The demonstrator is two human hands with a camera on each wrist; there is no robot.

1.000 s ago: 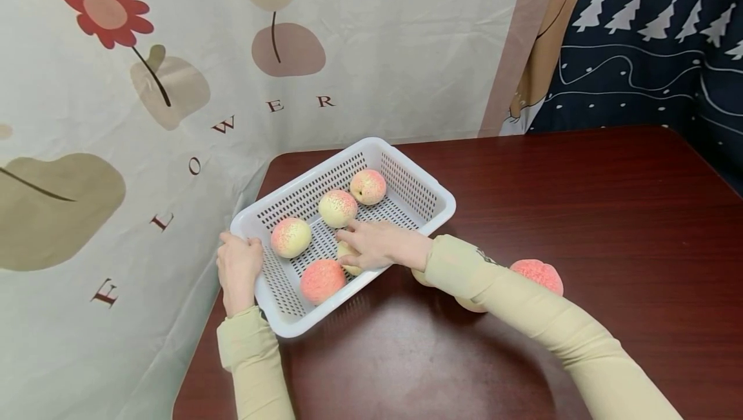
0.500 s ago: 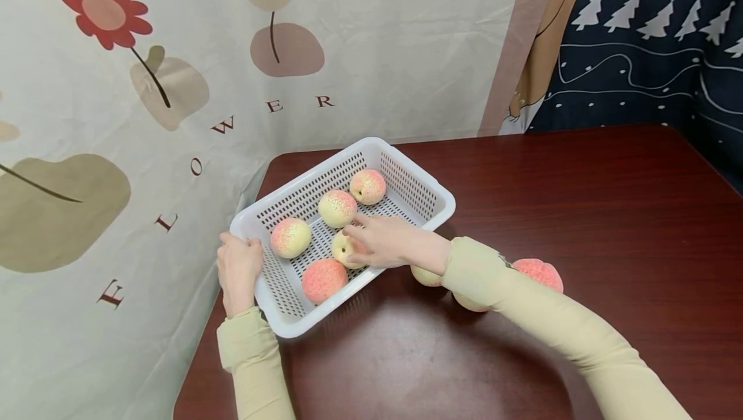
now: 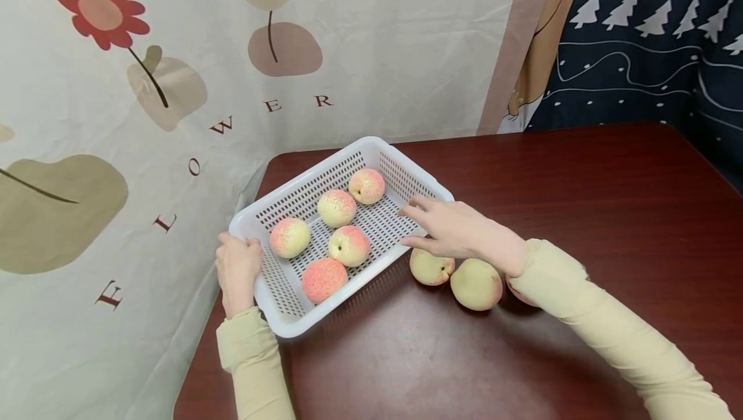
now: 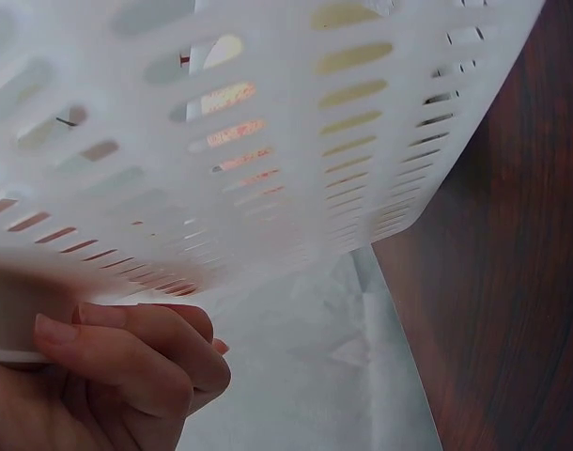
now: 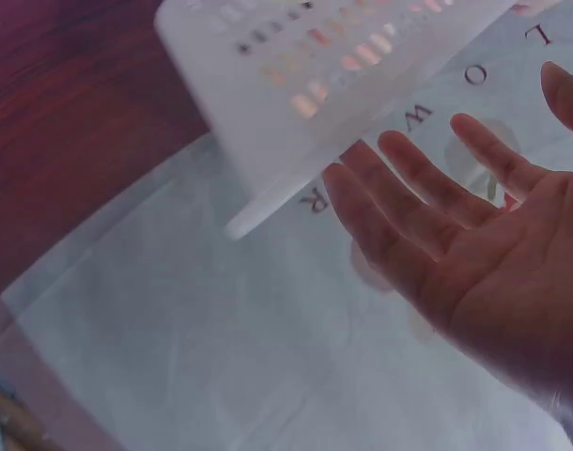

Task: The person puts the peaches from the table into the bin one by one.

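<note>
A white perforated plastic basket [image 3: 293, 328] stands slanted on the table with several yellow-pink peaches in it. My left hand [image 3: 239, 271] holds its left end; in the left wrist view the curled fingers [image 4: 141, 352] grip under the rim. My right hand [image 3: 449, 226] hovers over the basket's right front edge, fingers spread, palm empty in the right wrist view. Inside, a yellow-pink peach [image 3: 349, 246] rests near the front wall against a redder peach [image 3: 324, 280]. Below my right hand, outside the basket, lie a pale peach [image 3: 431, 270] and a second pale peach [image 3: 477, 285].
A third peach [image 3: 518, 292] on the table is mostly hidden by the right sleeve. The dark red wooden table [image 3: 627, 213] extends to the right. A pale flower-printed cloth [image 3: 395, 52] hangs behind and left; a navy tree-patterned cloth [image 3: 627, 71] hangs at the back right.
My right hand has let go of the yellow-pink peach in the basket and moved right, over the basket's edge, uncovering the pale peaches on the table. The left hand has stayed put.
</note>
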